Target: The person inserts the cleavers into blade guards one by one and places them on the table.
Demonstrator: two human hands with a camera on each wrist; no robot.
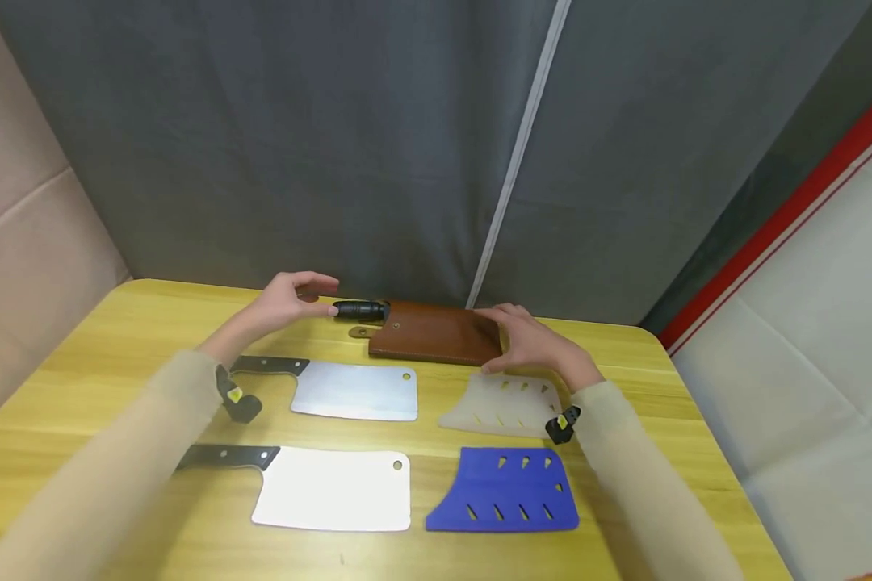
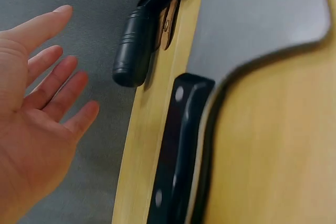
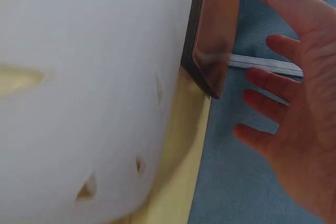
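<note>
Both hands open, gripping nothing: left hand [image 1: 285, 303] by the black knife handle [image 1: 359, 309], right hand [image 1: 529, 339] bracketing the brown leather sheath [image 1: 432, 333] at the yellow wooden table [image 1: 80, 379] far edge.

sleeves: long, beige, snug knit on both arms, cuffs at wrists | left hand [image 1: 291, 303]: bare, no rings or glove | right hand [image 1: 534, 339]: bare, same | wrist devices: small black unit with yellow mark at each cuff, left [image 1: 236, 395], right [image 1: 563, 424]
</note>
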